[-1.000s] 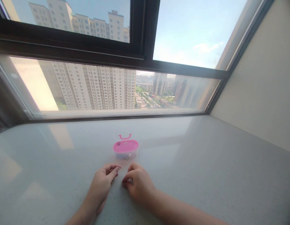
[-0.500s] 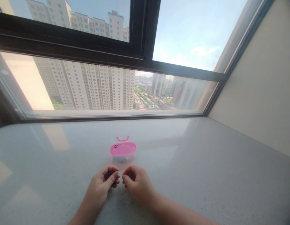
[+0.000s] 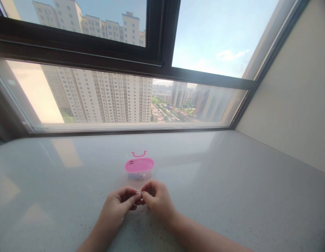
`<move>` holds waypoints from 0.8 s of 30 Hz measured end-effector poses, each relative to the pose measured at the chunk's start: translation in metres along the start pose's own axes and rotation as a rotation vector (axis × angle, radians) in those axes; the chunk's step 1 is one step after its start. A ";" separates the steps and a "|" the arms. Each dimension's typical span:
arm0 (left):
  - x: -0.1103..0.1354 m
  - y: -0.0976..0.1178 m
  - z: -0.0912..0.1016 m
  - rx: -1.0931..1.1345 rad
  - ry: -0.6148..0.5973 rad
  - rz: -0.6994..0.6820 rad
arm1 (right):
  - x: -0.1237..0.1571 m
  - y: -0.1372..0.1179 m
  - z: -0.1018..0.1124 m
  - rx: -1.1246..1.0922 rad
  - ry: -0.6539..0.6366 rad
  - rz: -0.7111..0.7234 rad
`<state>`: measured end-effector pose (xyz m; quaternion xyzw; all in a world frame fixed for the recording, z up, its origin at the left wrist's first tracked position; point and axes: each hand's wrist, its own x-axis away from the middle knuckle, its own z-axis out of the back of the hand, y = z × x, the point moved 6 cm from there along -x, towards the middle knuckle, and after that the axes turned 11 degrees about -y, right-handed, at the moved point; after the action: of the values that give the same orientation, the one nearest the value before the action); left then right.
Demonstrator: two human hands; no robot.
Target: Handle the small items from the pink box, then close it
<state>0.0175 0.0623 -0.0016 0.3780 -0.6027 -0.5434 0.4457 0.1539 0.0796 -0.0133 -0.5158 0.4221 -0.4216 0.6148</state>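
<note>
My left hand (image 3: pixel 121 203) is closed in a pinch, thumb against fingers. At its fingertips shows a tiny whitish piece (image 3: pixel 139 192), too small to name. My right hand (image 3: pixel 157 198) is also pinched, its fingertips meeting those of the left at the same spot. Whether the right fingers grip the whitish piece or something of their own I cannot make out. Just beyond both hands stands an oval clear plastic box (image 3: pixel 139 175) with a pink lid (image 3: pixel 142 165); small rings, one dark, lie on the lid. Its contents are blurred.
Behind the box lies a pink curved handle (image 3: pixel 139 155) on the pale speckled sill (image 3: pixel 217 196). A dark window frame (image 3: pixel 120 132) bounds the sill at the back, and a plain wall (image 3: pixel 290 105) rises at the right.
My hands have come together, so the fingertips now touch where a small gap showed before. The view has shifted slightly; the box and the pink handle stay in place.
</note>
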 end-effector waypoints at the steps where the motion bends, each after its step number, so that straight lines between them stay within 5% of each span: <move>1: 0.000 0.000 0.000 0.012 0.004 -0.004 | -0.001 0.000 0.000 -0.028 0.002 0.005; 14: 0.001 -0.004 0.017 -0.009 0.184 -0.061 | 0.004 -0.001 -0.007 -0.087 -0.020 -0.008; 24: 0.002 0.005 0.009 -0.146 0.082 -0.135 | 0.004 -0.007 -0.008 -0.127 -0.019 0.006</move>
<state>0.0083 0.0644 0.0038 0.4061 -0.5160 -0.5987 0.4586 0.1472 0.0732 -0.0077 -0.5566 0.4436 -0.3871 0.5861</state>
